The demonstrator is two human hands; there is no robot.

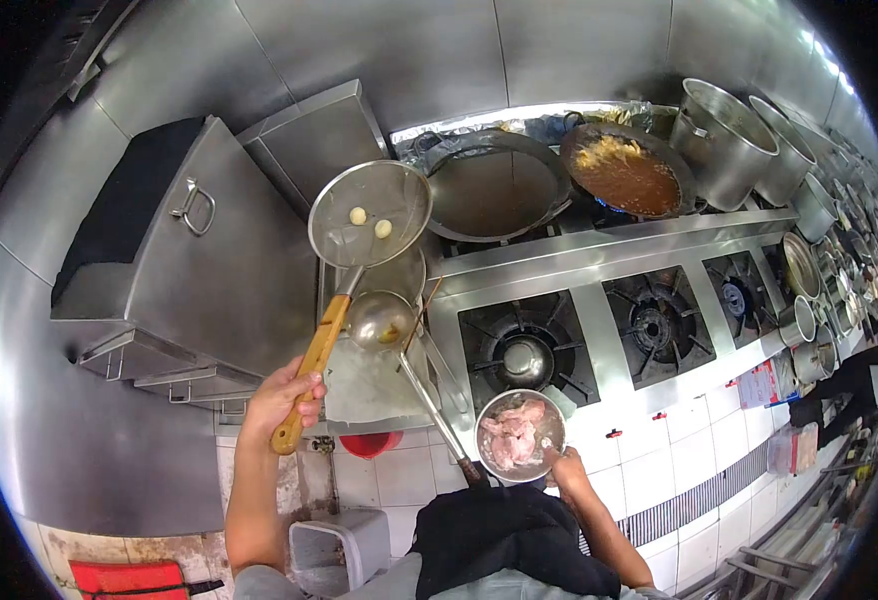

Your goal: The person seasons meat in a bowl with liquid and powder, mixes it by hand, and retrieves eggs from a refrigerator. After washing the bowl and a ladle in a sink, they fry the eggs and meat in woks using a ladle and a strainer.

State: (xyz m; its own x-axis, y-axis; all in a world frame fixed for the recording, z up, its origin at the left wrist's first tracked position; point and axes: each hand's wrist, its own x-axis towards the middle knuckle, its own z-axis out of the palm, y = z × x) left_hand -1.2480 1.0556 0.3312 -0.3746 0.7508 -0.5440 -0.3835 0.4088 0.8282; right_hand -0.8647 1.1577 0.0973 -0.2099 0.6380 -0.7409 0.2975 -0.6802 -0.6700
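Strainer (337,232) in left grip (284,402), meat bowl (551,418) in right grip (565,472)

Strainer was raised left of the range (599,342), mesh end far, wooden handle (329,330) near. Two white balls (383,229) lay near each other on the mesh. Left grip was wrapped tight round the handle. Meat bowl was on the near side of the left front burner (481,328), pinkish meat (514,437) inside; right grip pinched its near-right rim. Ladle (379,312) was just near of the mesh, its shaft running near-right toward the meat bowl. Round metal vessel (525,358) sat on that burner. Far row: left wok (499,195), right wok (631,185) with brown liquid over blue flame, then two tall pots (724,155) at right.
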